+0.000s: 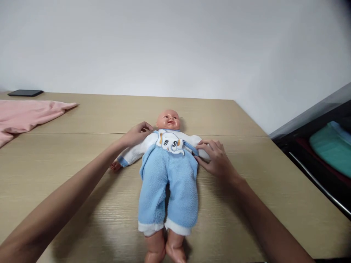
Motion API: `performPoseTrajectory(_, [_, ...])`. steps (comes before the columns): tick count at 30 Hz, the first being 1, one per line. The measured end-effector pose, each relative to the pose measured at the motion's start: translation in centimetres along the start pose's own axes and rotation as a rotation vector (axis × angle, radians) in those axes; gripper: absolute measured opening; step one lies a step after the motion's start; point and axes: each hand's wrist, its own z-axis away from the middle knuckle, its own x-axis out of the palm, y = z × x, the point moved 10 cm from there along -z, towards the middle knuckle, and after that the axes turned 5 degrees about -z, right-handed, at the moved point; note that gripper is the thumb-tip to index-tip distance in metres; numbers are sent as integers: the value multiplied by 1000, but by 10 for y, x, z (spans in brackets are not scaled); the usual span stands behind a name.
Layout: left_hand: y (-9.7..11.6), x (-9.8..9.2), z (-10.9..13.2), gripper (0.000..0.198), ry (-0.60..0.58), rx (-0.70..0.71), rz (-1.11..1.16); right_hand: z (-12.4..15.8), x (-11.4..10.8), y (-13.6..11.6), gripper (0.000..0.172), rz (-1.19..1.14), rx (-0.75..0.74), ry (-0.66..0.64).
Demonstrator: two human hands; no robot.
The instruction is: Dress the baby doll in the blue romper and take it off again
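Note:
A baby doll (168,171) lies on its back in the middle of the wooden table (246,204), head towards the wall. It wears blue fleece dungarees with a white elephant bib (171,142) and white sleeves. My left hand (136,134) rests on the doll's shoulder beside its head, fingers curled onto the white sleeve and strap area. My right hand (214,157) lies over the doll's other arm, fingertips pinching the blue strap (191,147) near the bib. The doll's bare feet point towards me.
A pink cloth (24,115) lies at the table's far left, with a dark phone (25,92) behind it by the wall. To the right of the table stands a dark shelf (315,164) holding folded teal fabric (331,148).

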Motion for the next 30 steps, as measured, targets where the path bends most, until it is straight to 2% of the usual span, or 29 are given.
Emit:
performPoseTrajectory(3, [51, -4, 21, 25, 195, 187, -201, 6, -11, 18, 49, -74, -64, -94])
performPoseTrajectory(5, [94, 12, 38, 19, 227, 359, -274, 15, -17, 43, 68, -106, -22, -167])
performPoseTrajectory(7, [131, 42, 49, 20, 153, 514, -332, 25, -21, 71, 78, -132, 72, -219])
performPoseTrajectory(9, [153, 78, 51, 23, 40, 606, -424, 32, -24, 91, 71, -161, 151, -244])
performPoseTrajectory(12, [156, 121, 37, 25, -106, 591, -627, 35, -26, 98, 44, -244, 179, -244])
performPoseTrajectory(14, [148, 137, 27, 23, -158, 551, -753, 32, -28, 95, 34, -319, 180, -217])
performPoseTrajectory(16, [143, 145, 22, 19, -177, 557, -821, 29, -33, 92, 33, -395, 204, -151])
performPoseTrajectory(20, [149, 151, 31, 22, -213, 723, -751, 24, -41, 89, 44, -644, 299, 69])
performPoseTrajectory(23, [158, 150, 45, 31, -231, 880, -616, 13, -36, 83, 48, -848, 350, 234])
performPoseTrajectory(25, [163, 146, 52, 36, -196, 966, -577, 4, -28, 77, 51, -927, 390, 323])
performPoseTrajectory(28, [164, 142, 61, 45, -100, 1088, -621, -15, -15, 56, 52, -954, 394, 358])
performPoseTrajectory(30, [162, 138, 66, 45, -34, 1147, -633, -28, -8, 35, 50, -930, 318, 285])
